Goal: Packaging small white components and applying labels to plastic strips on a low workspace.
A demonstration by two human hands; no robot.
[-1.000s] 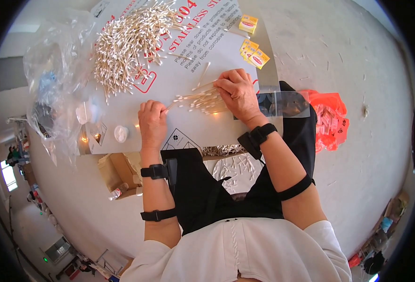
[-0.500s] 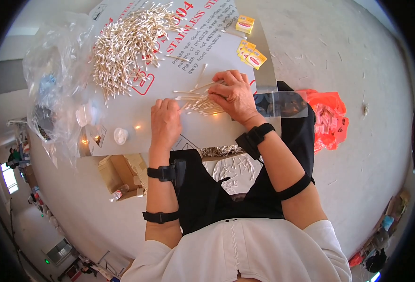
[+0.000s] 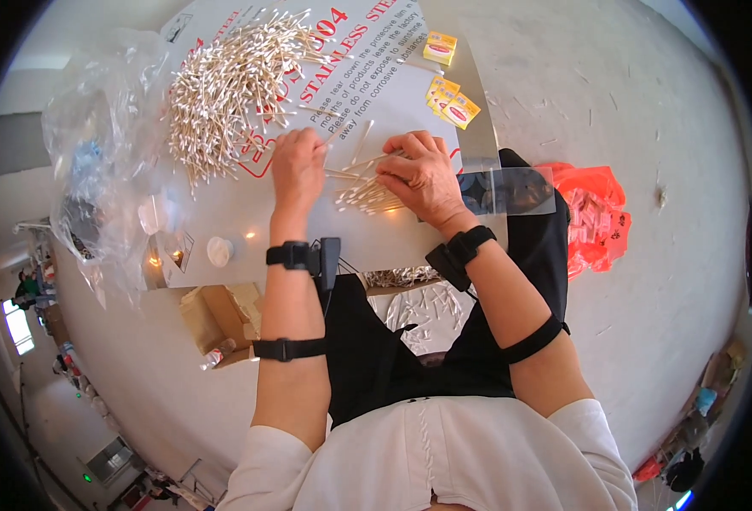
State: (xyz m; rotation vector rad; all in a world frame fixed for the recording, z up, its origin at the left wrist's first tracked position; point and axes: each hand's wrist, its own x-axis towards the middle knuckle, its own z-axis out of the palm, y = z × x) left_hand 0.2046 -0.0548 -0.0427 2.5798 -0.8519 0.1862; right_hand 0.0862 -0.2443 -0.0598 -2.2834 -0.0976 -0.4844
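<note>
Wooden cotton swabs with white tips lie in a loose bundle (image 3: 367, 198) on the table's printed sheet. My right hand (image 3: 420, 177) is closed over the right end of this bundle, fingers bent and thumb pressing on the sticks. To its left, my left hand (image 3: 298, 170) is closed in a pinch at what looks like a single cotton swab (image 3: 335, 138); the fingers partly hide it. A few stray swabs lie between and beyond the hands. Beyond my left hand spreads a large heap of cotton swabs (image 3: 231, 94).
Small yellow boxes (image 3: 454, 104) lie at the far right of the table. A white round container (image 3: 219, 250) sits near the front edge, beside a clear plastic bag (image 3: 108, 170). Below are a cardboard box (image 3: 214, 319) and a red bag (image 3: 593, 217) of small packs.
My left hand has moved away from the bundle, farther up the table toward the heap. My right hand stays on the bundled swabs, almost unmoved.
</note>
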